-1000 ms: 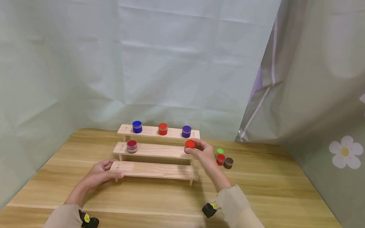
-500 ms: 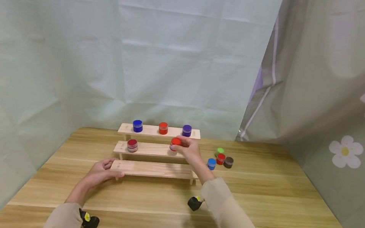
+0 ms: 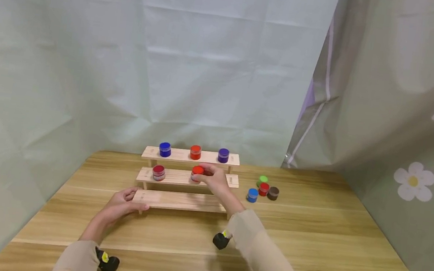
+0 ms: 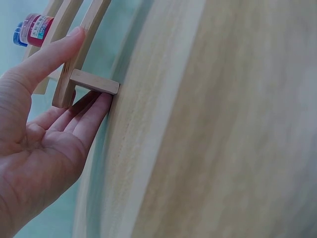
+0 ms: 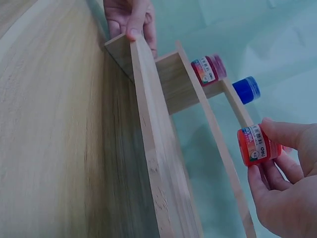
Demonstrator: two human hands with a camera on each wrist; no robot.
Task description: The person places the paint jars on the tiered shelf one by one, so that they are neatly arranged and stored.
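Observation:
A three-tier wooden stand (image 3: 175, 200) faces me, its tiers rising toward the back. My left hand (image 3: 121, 206) grips the left end of the lowest tier; in the left wrist view the thumb lies along the board and the fingers reach behind its leg. My right hand (image 3: 215, 182) pinches an orange-red paint jar (image 5: 253, 145) by its lid end, over the middle tier's centre. To its left on that tier sits a dark red paint jar (image 3: 158, 172). The top tier carries a blue jar (image 3: 165, 149), a red-orange jar (image 3: 195, 152) and a purple jar (image 3: 223, 155).
Right of the stand, on the wooden table (image 3: 330, 242), a light blue jar (image 3: 252, 195), a green jar (image 3: 262, 181), a red jar (image 3: 263, 189) and a dark brown jar (image 3: 273, 193) stand clustered. A pale curtain (image 3: 226, 63) hangs behind the table.
My right hand has carried the orange-red jar left along the middle tier, from its right end to its centre. The light blue jar has come into view from behind the arm. My left hand stays put.

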